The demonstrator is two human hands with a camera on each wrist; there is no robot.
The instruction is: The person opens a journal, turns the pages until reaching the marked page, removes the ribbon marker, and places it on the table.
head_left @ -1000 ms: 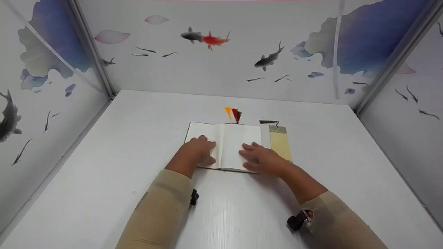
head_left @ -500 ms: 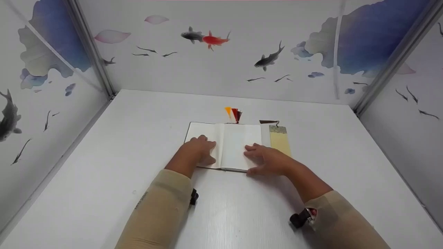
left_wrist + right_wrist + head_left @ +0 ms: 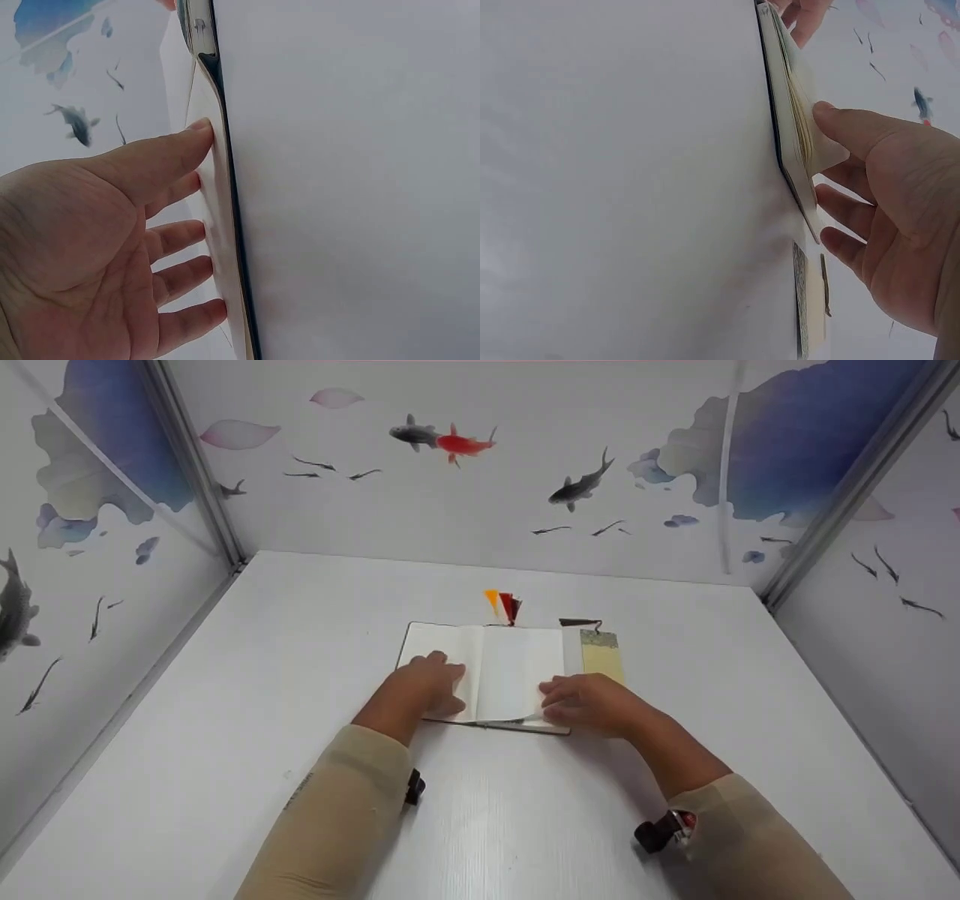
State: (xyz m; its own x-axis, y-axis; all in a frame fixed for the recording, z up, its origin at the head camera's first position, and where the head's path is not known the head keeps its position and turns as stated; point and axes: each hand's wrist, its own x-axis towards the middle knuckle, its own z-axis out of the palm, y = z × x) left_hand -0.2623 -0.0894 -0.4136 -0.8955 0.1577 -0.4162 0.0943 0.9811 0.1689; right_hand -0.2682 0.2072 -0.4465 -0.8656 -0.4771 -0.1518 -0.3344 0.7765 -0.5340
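- Steadily press the left page [image 3: 442,639] with your left hand [image 3: 431,686]; its fingers are straight, gripping nothing, and touch the paper just left of the gutter.
- Let that hand anchor the notebook [image 3: 517,660], which lies open on the bench [image 3: 487,825], reaching under the fingers of both hands.
- With your right hand [image 3: 589,701], raise the leaf [image 3: 827,154] gently; thin paper would likely crease if you pull sideways. Feel that only one sheet has come up.
- Those fingers pinch the leaf near its lower right corner, thumb on one face, fingertips behind, the corner lifted off the pages below.
- Mind the tasselled bookmark [image 3: 600,656], right of the notebook and partly hidden by your right hand; your knuckles could nudge it.
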